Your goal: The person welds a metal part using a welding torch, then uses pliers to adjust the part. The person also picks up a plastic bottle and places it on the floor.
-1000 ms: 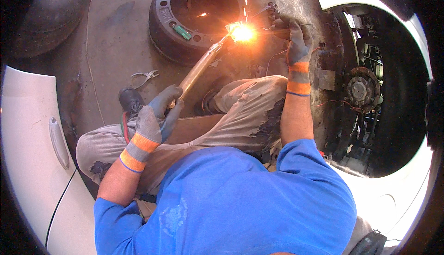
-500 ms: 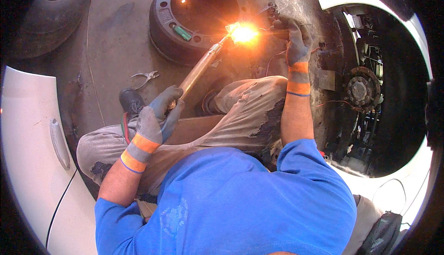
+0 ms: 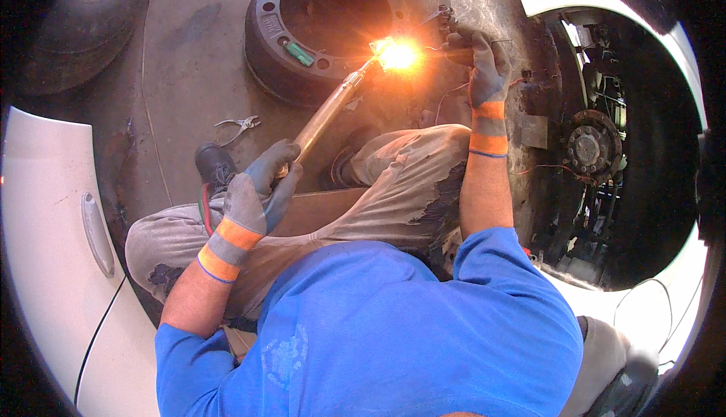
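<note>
Holding torch (image 3: 327, 117), flare (image 3: 398, 55) near drum rim (image 3: 272, 33), floor (image 3: 189, 62) stretching left

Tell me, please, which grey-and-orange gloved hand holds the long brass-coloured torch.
The left hand: it grips the torch; the right hand is apart from it, right of the bright orange flare.

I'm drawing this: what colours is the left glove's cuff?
The cuff is orange and grey striped, blue-edged; clearest in head view.
</note>
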`<state>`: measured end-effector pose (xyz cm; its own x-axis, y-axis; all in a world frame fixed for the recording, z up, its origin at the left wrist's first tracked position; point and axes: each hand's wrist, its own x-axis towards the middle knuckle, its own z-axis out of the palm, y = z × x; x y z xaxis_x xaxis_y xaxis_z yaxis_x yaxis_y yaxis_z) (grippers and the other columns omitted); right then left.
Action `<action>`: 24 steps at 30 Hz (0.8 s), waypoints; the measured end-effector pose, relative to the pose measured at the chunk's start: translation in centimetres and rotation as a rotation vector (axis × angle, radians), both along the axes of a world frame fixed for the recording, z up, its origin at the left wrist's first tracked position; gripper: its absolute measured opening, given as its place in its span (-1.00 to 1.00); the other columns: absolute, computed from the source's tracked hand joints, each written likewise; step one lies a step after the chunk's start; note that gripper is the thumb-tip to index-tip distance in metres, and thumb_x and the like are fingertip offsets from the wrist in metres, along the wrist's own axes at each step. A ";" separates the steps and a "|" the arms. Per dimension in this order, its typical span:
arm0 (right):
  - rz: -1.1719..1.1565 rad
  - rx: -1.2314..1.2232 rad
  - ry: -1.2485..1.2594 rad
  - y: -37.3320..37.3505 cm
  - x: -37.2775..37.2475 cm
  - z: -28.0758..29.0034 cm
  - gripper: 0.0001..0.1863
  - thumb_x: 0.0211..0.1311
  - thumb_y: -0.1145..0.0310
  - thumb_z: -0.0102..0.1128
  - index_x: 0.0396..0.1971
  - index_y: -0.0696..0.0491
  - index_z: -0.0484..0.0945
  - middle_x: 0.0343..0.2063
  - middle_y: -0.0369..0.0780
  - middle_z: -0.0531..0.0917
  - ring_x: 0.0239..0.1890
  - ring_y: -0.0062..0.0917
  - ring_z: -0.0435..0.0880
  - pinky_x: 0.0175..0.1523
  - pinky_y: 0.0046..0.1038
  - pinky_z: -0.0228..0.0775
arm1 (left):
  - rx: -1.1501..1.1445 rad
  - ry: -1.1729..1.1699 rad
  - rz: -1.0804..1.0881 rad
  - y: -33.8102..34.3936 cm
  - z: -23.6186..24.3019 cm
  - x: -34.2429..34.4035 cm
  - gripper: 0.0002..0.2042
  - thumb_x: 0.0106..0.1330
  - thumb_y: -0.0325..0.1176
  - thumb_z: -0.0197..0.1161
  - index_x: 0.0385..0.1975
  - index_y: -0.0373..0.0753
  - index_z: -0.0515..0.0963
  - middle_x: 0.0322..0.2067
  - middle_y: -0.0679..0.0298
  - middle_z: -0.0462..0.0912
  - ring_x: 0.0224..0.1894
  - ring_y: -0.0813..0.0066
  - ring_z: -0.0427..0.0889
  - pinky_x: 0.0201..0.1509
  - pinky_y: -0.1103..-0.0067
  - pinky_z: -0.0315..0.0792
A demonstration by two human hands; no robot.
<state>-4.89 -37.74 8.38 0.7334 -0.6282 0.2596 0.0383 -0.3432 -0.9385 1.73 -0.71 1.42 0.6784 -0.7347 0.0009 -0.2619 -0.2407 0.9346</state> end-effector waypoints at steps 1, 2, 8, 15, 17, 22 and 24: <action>0.005 -0.002 -0.007 0.0 0.0 0.0 -0.70 0.33 0.31 0.03 -0.17 0.23 0.60 -0.30 -0.19 0.68 -0.28 -0.53 0.64 -0.12 -0.50 0.50 | 0.000 0.008 -0.002 0.0 0.0 0.0 -0.74 0.28 -0.38 0.22 -0.05 -0.25 0.50 -0.05 -0.03 0.59 -0.09 0.21 0.66 -0.04 0.48 0.52; 0.011 -0.002 -0.014 0.0 0.0 -0.1 -0.70 0.33 0.30 0.04 -0.17 0.23 0.60 -0.30 -0.19 0.68 -0.28 -0.53 0.64 -0.12 -0.50 0.50 | -0.006 0.000 0.002 0.0 -0.1 0.0 -0.74 0.28 -0.38 0.22 -0.06 -0.26 0.50 -0.05 -0.03 0.59 -0.09 0.21 0.66 -0.04 0.48 0.52; -0.020 -0.004 0.018 -0.1 0.0 -0.1 -0.68 0.31 0.27 0.05 -0.16 0.23 0.60 -0.30 -0.18 0.68 -0.27 -0.52 0.65 -0.12 -0.50 0.50 | -0.019 -0.026 0.007 0.0 -0.3 0.0 -0.74 0.27 -0.38 0.22 -0.06 -0.26 0.51 -0.05 -0.04 0.59 -0.07 0.19 0.65 -0.03 0.47 0.52; 0.014 0.006 -0.015 -0.7 0.0 -0.8 -0.66 0.35 0.29 -0.02 -0.12 0.26 0.55 -0.27 -0.09 0.67 -0.23 -0.41 0.67 -0.05 -0.39 0.51 | -0.030 -0.019 0.006 0.0 -0.6 -0.1 -0.74 0.27 -0.38 0.22 -0.06 -0.25 0.51 -0.04 -0.04 0.58 -0.06 0.17 0.64 -0.02 0.46 0.52; 0.008 -0.016 -0.003 -0.5 0.1 -0.7 -0.66 0.35 0.30 -0.02 -0.12 0.27 0.55 -0.27 -0.09 0.67 -0.23 -0.41 0.66 -0.04 -0.40 0.49 | -0.025 -0.021 0.007 0.0 -0.6 -0.1 -0.74 0.27 -0.38 0.22 -0.06 -0.25 0.51 -0.04 -0.04 0.58 -0.07 0.17 0.65 -0.03 0.47 0.52; -0.023 -0.034 0.007 0.0 0.2 -0.2 -0.67 0.34 0.30 -0.01 -0.14 0.26 0.57 -0.28 -0.13 0.68 -0.23 -0.46 0.65 -0.03 -0.45 0.46 | 0.000 -0.011 0.010 0.0 -0.1 -0.1 -0.74 0.27 -0.39 0.23 -0.06 -0.25 0.50 -0.06 0.00 0.59 -0.10 0.20 0.66 -0.04 0.49 0.51; -0.027 -0.031 -0.003 -0.3 0.2 -0.6 -0.67 0.34 0.28 0.00 -0.16 0.24 0.59 -0.28 -0.19 0.69 -0.22 -0.52 0.63 -0.05 -0.49 0.46 | -0.020 -0.028 0.012 -0.1 -0.3 -0.1 -0.74 0.28 -0.39 0.22 -0.06 -0.25 0.50 -0.06 0.00 0.60 -0.10 0.20 0.65 -0.05 0.49 0.51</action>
<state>-4.69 -38.01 7.81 0.7153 -0.6394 0.2820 0.0319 -0.3733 -0.9272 1.65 -0.78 1.13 0.6868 -0.7261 0.0346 -0.2850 -0.2252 0.9317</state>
